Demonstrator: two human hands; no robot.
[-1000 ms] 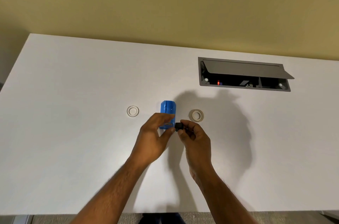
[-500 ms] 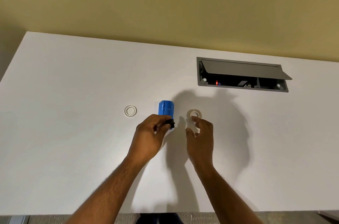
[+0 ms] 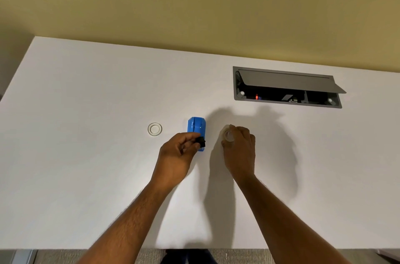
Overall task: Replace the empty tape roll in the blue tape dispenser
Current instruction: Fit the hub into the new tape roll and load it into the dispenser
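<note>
The blue tape dispenser (image 3: 196,128) lies on the white table (image 3: 86,155), its near end covered by my left hand (image 3: 176,155). That hand's fingertips pinch a small black spindle (image 3: 201,142) against the dispenser's near right corner. A pale tape roll (image 3: 228,135) sits to the right of the dispenser. My right hand (image 3: 239,151) has thumb and fingers closed around it, hiding most of it. I cannot tell whether the roll is lifted off the table. A second, thin white ring (image 3: 155,129) lies alone to the left of the dispenser.
A grey cable box (image 3: 287,88) with its lid propped open is sunk into the table at the back right. A yellow wall runs behind the table. The table's near edge lies just below my forearms.
The black spindle passed from my right hand to my left hand beside the dispenser. My right hand moved right and closed on the tape roll.
</note>
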